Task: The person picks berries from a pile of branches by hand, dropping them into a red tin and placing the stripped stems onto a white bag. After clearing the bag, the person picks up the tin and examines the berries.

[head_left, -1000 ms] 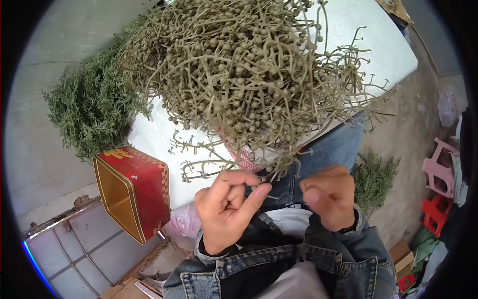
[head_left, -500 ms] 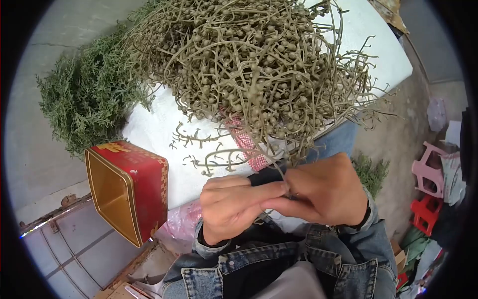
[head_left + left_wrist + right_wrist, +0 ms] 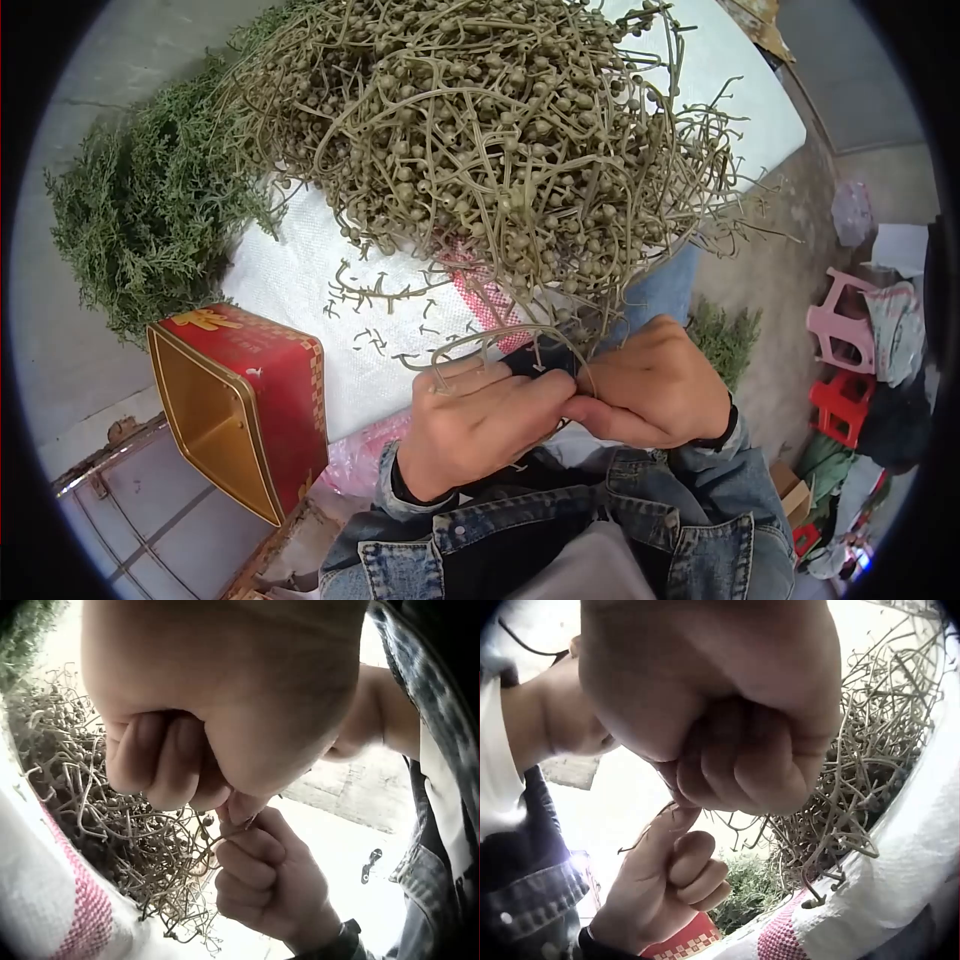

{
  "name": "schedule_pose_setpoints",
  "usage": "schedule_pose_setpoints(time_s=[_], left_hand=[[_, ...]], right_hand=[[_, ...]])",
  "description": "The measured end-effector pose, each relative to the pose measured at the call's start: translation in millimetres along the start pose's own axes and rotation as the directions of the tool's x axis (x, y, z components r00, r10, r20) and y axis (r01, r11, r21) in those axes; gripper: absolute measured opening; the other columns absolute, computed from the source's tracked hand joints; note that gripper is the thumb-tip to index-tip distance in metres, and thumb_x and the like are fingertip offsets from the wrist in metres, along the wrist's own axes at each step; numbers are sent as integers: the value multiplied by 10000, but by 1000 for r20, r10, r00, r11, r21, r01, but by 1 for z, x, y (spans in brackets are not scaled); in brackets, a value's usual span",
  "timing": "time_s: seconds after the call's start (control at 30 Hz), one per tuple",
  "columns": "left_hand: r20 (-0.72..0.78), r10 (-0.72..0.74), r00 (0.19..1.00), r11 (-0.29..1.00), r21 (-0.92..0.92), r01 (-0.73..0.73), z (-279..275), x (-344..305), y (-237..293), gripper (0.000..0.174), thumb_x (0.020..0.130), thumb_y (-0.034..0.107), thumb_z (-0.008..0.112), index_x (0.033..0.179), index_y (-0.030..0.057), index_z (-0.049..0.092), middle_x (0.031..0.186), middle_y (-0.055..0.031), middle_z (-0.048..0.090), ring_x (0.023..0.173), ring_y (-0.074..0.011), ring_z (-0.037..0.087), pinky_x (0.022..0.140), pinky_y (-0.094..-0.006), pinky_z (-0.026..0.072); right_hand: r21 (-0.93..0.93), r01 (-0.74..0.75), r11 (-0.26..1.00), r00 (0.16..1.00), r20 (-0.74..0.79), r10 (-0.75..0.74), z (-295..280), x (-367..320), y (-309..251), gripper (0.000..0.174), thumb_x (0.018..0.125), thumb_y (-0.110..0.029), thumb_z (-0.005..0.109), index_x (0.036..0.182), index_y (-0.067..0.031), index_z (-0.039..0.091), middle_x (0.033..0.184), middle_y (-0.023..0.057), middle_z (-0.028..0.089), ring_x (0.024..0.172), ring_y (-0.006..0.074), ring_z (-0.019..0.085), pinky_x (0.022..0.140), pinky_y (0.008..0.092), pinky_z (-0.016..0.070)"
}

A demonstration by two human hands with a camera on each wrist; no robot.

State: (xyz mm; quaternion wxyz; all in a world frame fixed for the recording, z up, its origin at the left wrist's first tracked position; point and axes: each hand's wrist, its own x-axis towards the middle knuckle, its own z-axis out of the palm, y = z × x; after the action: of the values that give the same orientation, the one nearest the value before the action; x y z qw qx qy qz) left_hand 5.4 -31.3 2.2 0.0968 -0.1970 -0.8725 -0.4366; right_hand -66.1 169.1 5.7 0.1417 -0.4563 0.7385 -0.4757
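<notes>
My left hand (image 3: 490, 425) and right hand (image 3: 660, 385) meet at the fingertips in front of my jacket, fingers curled. Between them they pinch a thin olive-brown plant stem (image 3: 498, 332), which arcs up over the back of the left hand with short side twigs. The pinched end is mostly hidden by the fingers. Just beyond the hands rises a big pile of similar stems with small round fruits (image 3: 450, 150). In the left wrist view, the right hand (image 3: 262, 877) touches the left hand's fingertips from below. Bits of stem (image 3: 375, 290) lie on the white woven sack (image 3: 290, 260).
An opened red and gold tin (image 3: 285, 400) lies tilted at the left, its mouth facing outward. Behind it are green leafy sprigs (image 3: 130, 210). A pink stool (image 3: 842, 320) and a red stool (image 3: 838, 410) stand on the floor at right. Pink plastic (image 3: 365, 455) lies beside the tin.
The right hand, apart from the left one second ago, has come over to meet it at the fingertips. The arched stem has shifted left over the left hand. The head view has moved slightly.
</notes>
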Motion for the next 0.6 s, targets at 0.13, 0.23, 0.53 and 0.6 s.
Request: schedule_pose_setpoints(time_s=[0.13,0.23,0.53,0.6], left_hand=[[-6,79,997,996,50,-78,14,0,-1,188,724,144,751,752,3,630,597,-79,571,478,-232,537,460,-318,424],[-32,114,993,993,-22,-115,22,4,-7,163,761,135,712,752,0,621,593,-77,545,483,-243,534,466,-326,425],[-360,-222,906,760,-646,-70,73,-6,-2,161,909,130,536,848,-17,559,614,-55,505,499,-174,472,480,-286,367],[-357,-307,882,662,-746,-71,76,-11,-1,138,911,107,522,875,-19,562,647,-55,530,518,-161,482,496,-267,372]], right_hand=[[196,74,978,997,-32,-69,1,1,7,207,843,-139,684,699,-19,596,529,104,515,433,296,516,392,390,374],[289,90,953,995,-56,-77,5,-1,17,215,841,-125,632,656,-25,592,548,96,536,431,292,515,400,376,364],[843,244,479,907,-374,196,32,-9,17,360,878,-153,497,541,-29,523,479,63,478,375,211,446,393,340,345],[773,203,601,913,-371,169,30,-3,14,361,877,-165,492,545,-27,518,482,61,477,377,199,441,393,334,340]])
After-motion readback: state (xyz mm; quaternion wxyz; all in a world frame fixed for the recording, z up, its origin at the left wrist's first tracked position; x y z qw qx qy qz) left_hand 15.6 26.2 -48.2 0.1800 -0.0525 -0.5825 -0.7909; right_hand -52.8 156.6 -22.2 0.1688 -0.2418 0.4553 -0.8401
